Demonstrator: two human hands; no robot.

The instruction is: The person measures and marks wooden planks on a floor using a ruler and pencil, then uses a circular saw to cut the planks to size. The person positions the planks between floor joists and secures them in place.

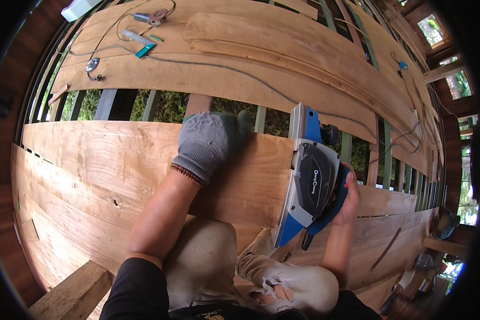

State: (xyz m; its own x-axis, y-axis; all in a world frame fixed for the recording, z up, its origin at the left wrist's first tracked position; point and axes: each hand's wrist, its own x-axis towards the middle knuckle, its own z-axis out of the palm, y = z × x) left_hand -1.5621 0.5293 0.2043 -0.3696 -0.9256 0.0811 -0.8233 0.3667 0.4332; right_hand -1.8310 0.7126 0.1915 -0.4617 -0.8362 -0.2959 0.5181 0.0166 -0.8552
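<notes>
My right hand (349,200), bare, is wrapped around the rear handle of a blue and grey electric planer (316,178). The planer lies turned on its side, its long flat sole facing left, at the right end of a wide wooden board (250,186). My left hand (205,140) wears a grey knitted glove with a dark green palm. It is closed over the board's far edge, most of its fingers hidden beyond that edge. The board lies across in front of my knees.
Beyond a slatted gap, more planks (282,42) lie on green joists (152,105). On them are an angle grinder (153,18), a try square (140,44) and a grey cord (208,64). A squared timber (72,290) stands near left. Several tools lie at the right.
</notes>
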